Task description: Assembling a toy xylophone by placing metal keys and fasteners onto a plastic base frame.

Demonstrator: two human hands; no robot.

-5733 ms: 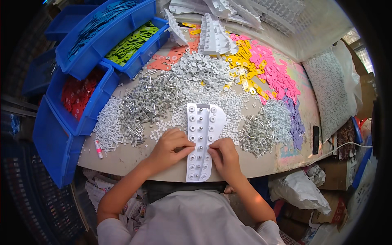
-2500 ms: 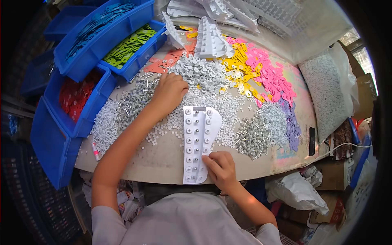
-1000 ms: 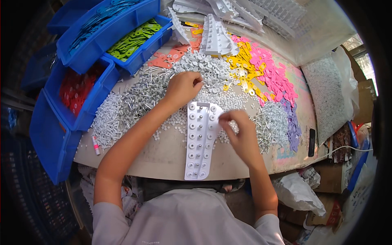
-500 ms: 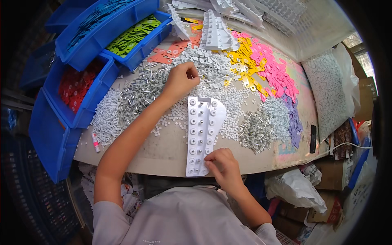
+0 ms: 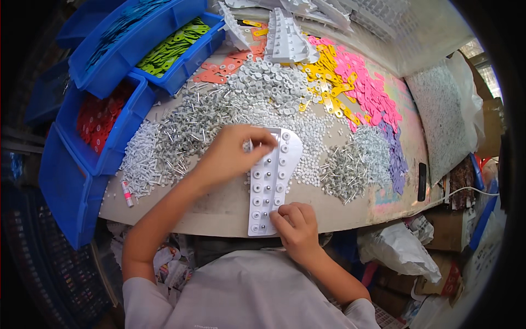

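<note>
A white plastic assembly tray [image 5: 294,152] lies lengthwise in front of me, rounded at its far right side. Two rows of round white caps flank a middle row of metal studs on it. Over its far left part is my left hand [image 5: 233,156], thumb and fingertips pinched together; anything between them is too small to make out. My right hand [image 5: 298,227] is at the tray's near right edge, its fingers curled and closed, and their contents are hidden. Beyond the tray spreads a pile of grey-white round caps [image 5: 274,82].
Left are piles of metal pins [image 5: 192,123] and white pegs [image 5: 141,159], beside blue bins [image 5: 159,85]. Yellow pieces [image 5: 329,82], pink pieces [image 5: 367,82] and purple pieces [image 5: 395,159] lie right, near more pins [image 5: 346,172]. White moulded trays [image 5: 287,41] stand at the back.
My left hand has come nearer from the cap pile to the tray's far end. My right hand stays by the near edge, slightly lower. The tray's near end has shifted a little left.
</note>
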